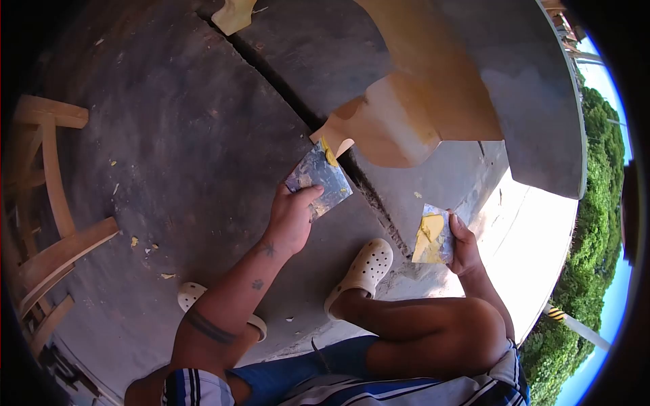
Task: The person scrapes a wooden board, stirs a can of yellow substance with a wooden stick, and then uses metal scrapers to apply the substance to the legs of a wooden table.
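Observation:
My left hand (292, 218) grips a flat metal scraper blade (318, 177) smeared with yellow putty at its far edge. The blade's tip sits close to a long crack (284, 88) in the grey concrete floor, next to a patch of tan putty (396, 118). My right hand (464, 247) holds a second flat blade (433, 235) loaded with a lump of yellow putty, held off to the right above the floor. I am crouching, with white clogs (362, 271) on my feet under both arms.
A wooden ladder or frame (51, 223) lies at the left. The slab's edge (575, 135) runs along the right, with trees far below. Small putty flecks dot the floor. Another tan patch (233, 13) sits at the crack's far end.

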Motion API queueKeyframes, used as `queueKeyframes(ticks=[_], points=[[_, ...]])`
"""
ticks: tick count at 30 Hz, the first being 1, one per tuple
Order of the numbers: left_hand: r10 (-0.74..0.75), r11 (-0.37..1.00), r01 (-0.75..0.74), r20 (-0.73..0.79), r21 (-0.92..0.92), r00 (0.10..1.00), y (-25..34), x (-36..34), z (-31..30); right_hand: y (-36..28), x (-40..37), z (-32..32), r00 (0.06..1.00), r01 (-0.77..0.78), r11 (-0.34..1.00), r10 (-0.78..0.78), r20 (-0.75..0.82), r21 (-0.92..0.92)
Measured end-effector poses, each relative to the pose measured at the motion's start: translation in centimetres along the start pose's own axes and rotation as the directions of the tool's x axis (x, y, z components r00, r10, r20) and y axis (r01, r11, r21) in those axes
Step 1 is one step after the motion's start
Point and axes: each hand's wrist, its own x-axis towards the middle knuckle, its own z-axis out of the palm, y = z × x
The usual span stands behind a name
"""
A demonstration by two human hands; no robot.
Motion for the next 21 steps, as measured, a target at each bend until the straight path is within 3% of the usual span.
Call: queueKeyframes(ticks=[4,11,15,16,17,19,21], points=[[0.057,0.978,-0.081,-0.122,-0.192,0.991,-2.9,1.8,1.4,-5.0,-0.4,-0.4,0.994,0.061,0.995,-0.053,0.097,-0.084],[0.133,0.969,-0.164,-0.169,-0.183,0.977,-1.4,2.6,4.4,-11.2,-0.5,3.8,0.988,0.087,0.914,-0.029,0.149,-0.396],[0.194,0.978,-0.181,-0.144,0.101,0.97,-2.0,3.3,6.4,-11.0,-0.8,5.4,0.992,0.042,0.914,0.011,0.129,-0.404],[0.496,0.803,-0.416,-0.094,0.427,0.863,-2.4,1.9,7.3,-10.6,-0.9,5.5,0.993,0.037,0.924,0.01,0.121,-0.38],[0.589,0.741,-0.534,-0.013,0.407,0.808,-2.8,0.1,8.0,-10.4,-1.1,5.8,0.991,0.006,0.916,0.047,0.122,-0.401],[0.638,0.695,-0.618,0.082,0.367,0.766,-3.4,-2.7,7.9,-9.8,-0.9,6.4,0.947,-0.08,0.931,0.183,0.265,-0.357],[0.578,0.781,-0.54,-0.034,0.314,0.815,-3.1,-1.9,6.1,-8.9,-1.2,6.3,0.967,-0.036,0.951,0.111,0.231,-0.308]])
